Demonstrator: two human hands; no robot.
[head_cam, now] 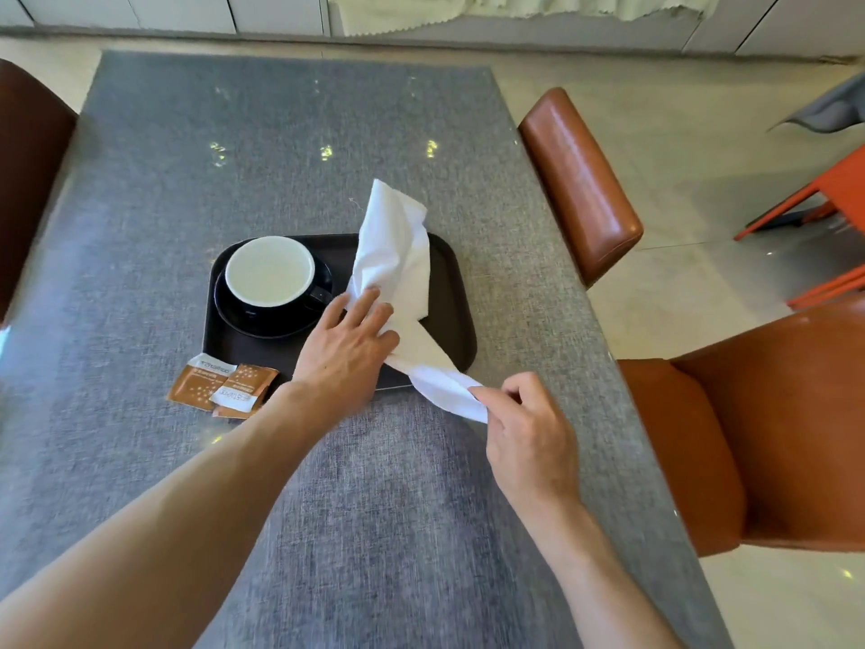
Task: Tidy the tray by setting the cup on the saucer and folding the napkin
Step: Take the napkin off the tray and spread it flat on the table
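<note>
A dark tray point(451, 297) lies on the grey table. On its left half a black cup with a white inside point(270, 271) stands on a black saucer point(262, 320), handle pointing right. A white napkin point(398, 255) stretches crumpled and unfolded from beyond the tray's far edge across its right half to the near edge. My left hand point(348, 341) holds the napkin's middle over the tray. My right hand point(524, 428) pinches the napkin's near corner just in front of the tray.
Two brown sugar sachets point(220, 388) lie on the table point(187, 180) at the tray's near left corner. Brown leather chairs stand along the right side point(580, 180) point(767, 433) and at the far left point(28, 171). An orange stool point(824, 199) is on the floor at right.
</note>
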